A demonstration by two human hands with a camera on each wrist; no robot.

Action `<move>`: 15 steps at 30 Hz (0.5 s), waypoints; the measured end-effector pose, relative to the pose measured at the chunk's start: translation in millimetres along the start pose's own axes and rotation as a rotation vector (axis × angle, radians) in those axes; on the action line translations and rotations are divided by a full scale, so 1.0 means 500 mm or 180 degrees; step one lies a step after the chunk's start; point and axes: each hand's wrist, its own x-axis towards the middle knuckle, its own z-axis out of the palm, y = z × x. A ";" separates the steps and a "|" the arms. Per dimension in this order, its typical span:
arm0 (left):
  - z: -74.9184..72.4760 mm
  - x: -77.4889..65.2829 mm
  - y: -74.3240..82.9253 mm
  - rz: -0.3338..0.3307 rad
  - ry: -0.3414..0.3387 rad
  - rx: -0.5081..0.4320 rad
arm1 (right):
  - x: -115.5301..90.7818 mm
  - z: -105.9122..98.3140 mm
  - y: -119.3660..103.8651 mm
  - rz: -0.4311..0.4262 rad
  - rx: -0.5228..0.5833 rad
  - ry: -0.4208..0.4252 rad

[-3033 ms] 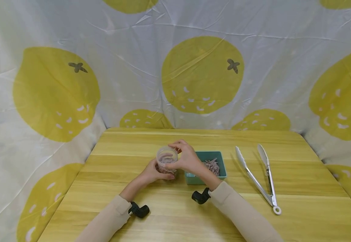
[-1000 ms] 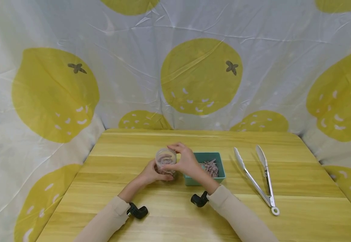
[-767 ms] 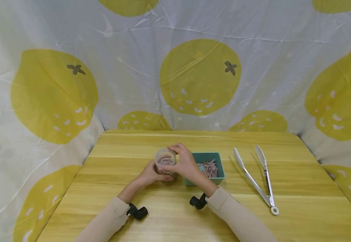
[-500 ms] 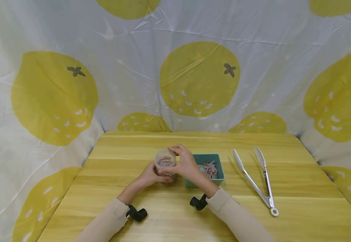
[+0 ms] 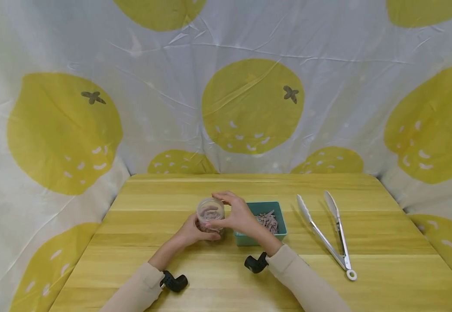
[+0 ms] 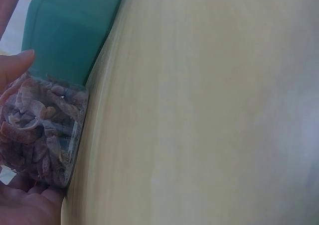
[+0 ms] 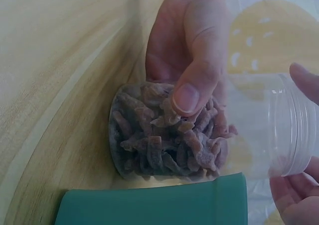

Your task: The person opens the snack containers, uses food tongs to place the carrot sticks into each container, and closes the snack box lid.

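Observation:
A clear plastic jar (image 5: 211, 209), partly filled with brownish-purple dried strips (image 7: 159, 153), stands upright on the table. My left hand (image 5: 190, 231) grips its lower body, with the thumb (image 7: 192, 88) across the near side. Around the threaded neck (image 7: 299, 123) at the top, my right hand (image 5: 238, 215) holds on with thumb and fingers spread to opposite sides. Whether a clear lid sits on the neck cannot be told. Right beside the jar is a teal tub (image 5: 259, 241) containing more strips (image 5: 269, 222); my right wrist passes over its near corner.
Metal tongs (image 5: 343, 260) lie spread on the wooden table (image 5: 382, 242), to the right of the tub. A black wrist camera (image 5: 175, 282) sits at the left cuff, another camera (image 5: 256, 263) at the right. Behind hangs a lemon-print cloth (image 5: 163, 108).
The head view has tilted up a little, so the whole scene sits lower in it. Both hands stay on the jar, with hardly any visible shift against the table.

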 end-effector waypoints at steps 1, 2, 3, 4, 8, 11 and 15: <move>0.000 -0.001 0.000 -0.0002 0.0004 -0.0006 | 0.000 0.000 -0.001 -0.0008 0.0005 -0.0008; -0.001 -0.001 0.000 0.0013 -0.0006 -0.0012 | 0.000 0.000 -0.001 -0.0018 0.0018 -0.0019; -0.001 -0.002 0.000 0.0023 -0.0018 -0.0020 | 0.000 -0.001 -0.001 -0.0034 0.0027 -0.0032; -0.001 -0.002 0.000 0.0031 -0.0029 -0.0033 | 0.000 -0.001 0.000 -0.0036 0.0032 -0.0049; 0.000 -0.003 0.000 0.0039 -0.0081 -0.0088 | 0.000 -0.005 0.000 -0.0046 0.0049 -0.0129; 0.001 -0.002 0.000 0.0046 -0.0099 -0.0100 | 0.000 -0.006 0.001 -0.0019 0.0040 -0.0151; 0.000 -0.002 0.000 0.0018 -0.0019 -0.0009 | 0.001 -0.004 -0.002 0.0047 -0.0012 -0.0096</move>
